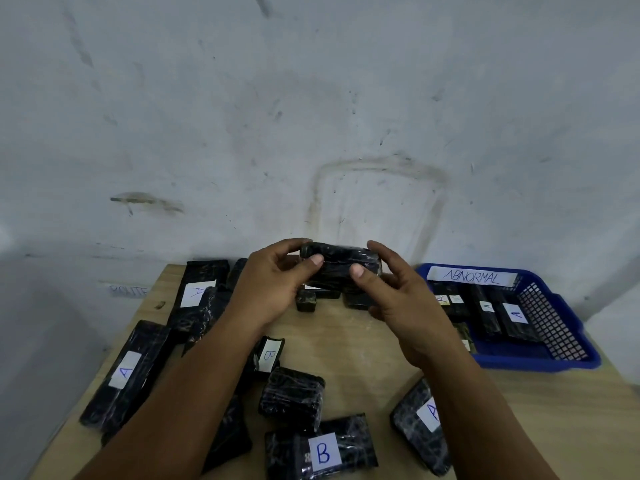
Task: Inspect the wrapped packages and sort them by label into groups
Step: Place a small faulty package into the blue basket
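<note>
- Blue basket (554, 317), tagged ABNORMAL, holds several black packages, some labelled A.
- Left hand (273, 282) and right hand (391, 292) pinch one package (341, 266) above the table (363, 341), thumbs on its front.

Both hands hold one black wrapped package (341, 268) above the tabletop (346, 341): the left hand (273, 285) grips its left end, the right hand (391, 292) its right. Labelled packages lie below; a blue basket (554, 341) marked ABNORMAL sits right.
</note>
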The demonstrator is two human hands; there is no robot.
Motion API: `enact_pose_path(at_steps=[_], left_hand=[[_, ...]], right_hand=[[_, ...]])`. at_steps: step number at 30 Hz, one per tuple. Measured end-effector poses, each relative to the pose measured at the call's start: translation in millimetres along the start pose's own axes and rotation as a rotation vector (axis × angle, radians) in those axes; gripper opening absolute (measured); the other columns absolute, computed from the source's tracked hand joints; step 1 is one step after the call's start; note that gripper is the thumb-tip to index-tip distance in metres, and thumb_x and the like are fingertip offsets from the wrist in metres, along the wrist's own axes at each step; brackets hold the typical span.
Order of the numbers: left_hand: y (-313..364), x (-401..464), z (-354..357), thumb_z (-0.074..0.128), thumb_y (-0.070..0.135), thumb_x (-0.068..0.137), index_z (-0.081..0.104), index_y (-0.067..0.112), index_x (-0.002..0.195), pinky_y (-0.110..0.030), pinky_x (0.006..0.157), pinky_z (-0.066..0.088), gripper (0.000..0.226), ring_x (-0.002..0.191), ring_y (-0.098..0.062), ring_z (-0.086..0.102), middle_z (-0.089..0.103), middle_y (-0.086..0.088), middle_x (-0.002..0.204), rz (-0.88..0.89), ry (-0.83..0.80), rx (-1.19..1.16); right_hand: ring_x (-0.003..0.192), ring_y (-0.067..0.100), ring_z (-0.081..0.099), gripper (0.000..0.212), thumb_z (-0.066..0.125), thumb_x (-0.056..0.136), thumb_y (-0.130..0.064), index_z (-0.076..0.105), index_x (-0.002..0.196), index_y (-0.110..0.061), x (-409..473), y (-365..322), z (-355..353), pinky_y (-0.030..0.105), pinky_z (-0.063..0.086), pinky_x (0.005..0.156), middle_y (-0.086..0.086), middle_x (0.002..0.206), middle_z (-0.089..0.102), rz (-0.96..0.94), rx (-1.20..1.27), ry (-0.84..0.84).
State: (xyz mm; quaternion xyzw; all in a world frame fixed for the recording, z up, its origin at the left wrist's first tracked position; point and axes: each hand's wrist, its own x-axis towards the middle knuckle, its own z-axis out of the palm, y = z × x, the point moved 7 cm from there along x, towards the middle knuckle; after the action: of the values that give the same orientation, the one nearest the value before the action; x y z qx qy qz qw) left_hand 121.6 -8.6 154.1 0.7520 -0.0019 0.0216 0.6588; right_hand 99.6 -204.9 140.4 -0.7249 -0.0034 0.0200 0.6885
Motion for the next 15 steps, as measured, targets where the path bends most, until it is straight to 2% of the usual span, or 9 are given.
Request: enact_pose_path(at_steps=[2, 5, 7, 8, 10, 12, 13, 14, 15], left_hand=[[-1, -1, 0, 0.076, 0.025, 0.091, 0.076, 0.033, 0.107, -0.034, 0.091, 0.058, 0.018, 0.089, -0.007, 0.076, 0.08, 0.008, 0.092, 0.006, 0.001, -0.015], [-6, 0, 2, 0.078, 0.046, 0.083, 0.071, 0.036, 0.118, -0.025, 0.09, 0.051, 0.036, 0.096, 0.0, 0.073, 0.079, 0.014, 0.097, -0.043, -0.033, -0.01], [-11, 3, 1, 0.076, 0.065, 0.075, 0.071, 0.032, 0.124, -0.028, 0.099, 0.05, 0.059, 0.103, 0.0, 0.071, 0.078, 0.015, 0.102, -0.097, -0.039, 0.018], [-12, 4, 1, 0.074, 0.066, 0.078, 0.075, 0.031, 0.119, -0.029, 0.1, 0.05, 0.055, 0.103, 0.0, 0.071, 0.078, 0.016, 0.102, -0.105, -0.046, 0.031], [-9, 3, 2, 0.07, 0.054, 0.088, 0.08, 0.031, 0.105, -0.025, 0.091, 0.051, 0.03, 0.095, 0.001, 0.073, 0.079, 0.015, 0.097, -0.1, -0.055, 0.043], [-7, 5, 1, 0.071, 0.043, 0.091, 0.079, 0.033, 0.099, -0.021, 0.086, 0.051, 0.016, 0.091, 0.003, 0.073, 0.079, 0.015, 0.094, -0.069, -0.029, 0.045], [-6, 5, -1, 0.073, 0.04, 0.09, 0.078, 0.033, 0.098, -0.019, 0.086, 0.051, 0.012, 0.09, 0.005, 0.072, 0.079, 0.015, 0.094, -0.048, -0.016, 0.054], [-6, 6, -3, 0.075, 0.037, 0.089, 0.077, 0.033, 0.101, -0.015, 0.085, 0.051, 0.012, 0.09, 0.008, 0.071, 0.079, 0.015, 0.094, -0.037, -0.005, 0.058], [-6, 7, -4, 0.077, 0.035, 0.087, 0.076, 0.032, 0.105, -0.011, 0.084, 0.049, 0.018, 0.091, 0.01, 0.07, 0.078, 0.016, 0.096, -0.029, -0.008, 0.07]], right_hand=[[0.109, 0.014, 0.073, 0.07, 0.079, 0.071, -0.059, 0.062, 0.136, -0.042, 0, 0, -1, 0.042, 0.057, 0.098, -0.002, 0.114, 0.078, 0.035, 0.024, 0.028], [0.109, 0.036, 0.072, 0.03, 0.078, 0.091, -0.034, 0.073, 0.121, -0.032, -1, -2, -4, 0.061, 0.055, 0.099, 0.011, 0.108, 0.079, 0.01, 0.059, 0.099], [0.109, 0.035, 0.072, 0.024, 0.075, 0.095, -0.025, 0.074, 0.119, -0.028, -2, -2, -4, 0.061, 0.055, 0.099, 0.011, 0.107, 0.079, 0.004, 0.05, 0.108], [0.106, 0.028, 0.075, 0.025, 0.074, 0.095, -0.022, 0.072, 0.12, -0.027, -2, -2, -4, 0.055, 0.058, 0.098, 0.008, 0.105, 0.08, 0.004, 0.044, 0.099], [0.099, 0.012, 0.076, 0.033, 0.076, 0.093, -0.028, 0.069, 0.125, -0.026, -2, -1, -3, 0.04, 0.057, 0.089, 0.002, 0.105, 0.08, 0.02, 0.031, 0.08], [0.104, 0.007, 0.073, 0.075, 0.082, 0.075, -0.061, 0.062, 0.139, -0.027, -2, -1, 0, 0.033, 0.054, 0.09, -0.002, 0.113, 0.078, 0.053, 0.042, 0.059], [0.109, 0.008, 0.072, 0.098, 0.081, 0.062, -0.077, 0.058, 0.143, -0.027, -3, -1, 1, 0.035, 0.055, 0.094, -0.004, 0.119, 0.076, 0.076, 0.031, 0.065], [0.113, 0.01, 0.071, 0.109, 0.079, 0.054, -0.085, 0.059, 0.144, -0.026, -3, -1, 1, 0.041, 0.057, 0.099, -0.003, 0.122, 0.075, 0.09, 0.03, 0.087], [0.113, 0.013, 0.071, 0.104, 0.078, 0.057, -0.084, 0.062, 0.141, -0.023, -3, -1, -1, 0.049, 0.057, 0.101, 0.0, 0.121, 0.075, 0.091, 0.039, 0.116]])
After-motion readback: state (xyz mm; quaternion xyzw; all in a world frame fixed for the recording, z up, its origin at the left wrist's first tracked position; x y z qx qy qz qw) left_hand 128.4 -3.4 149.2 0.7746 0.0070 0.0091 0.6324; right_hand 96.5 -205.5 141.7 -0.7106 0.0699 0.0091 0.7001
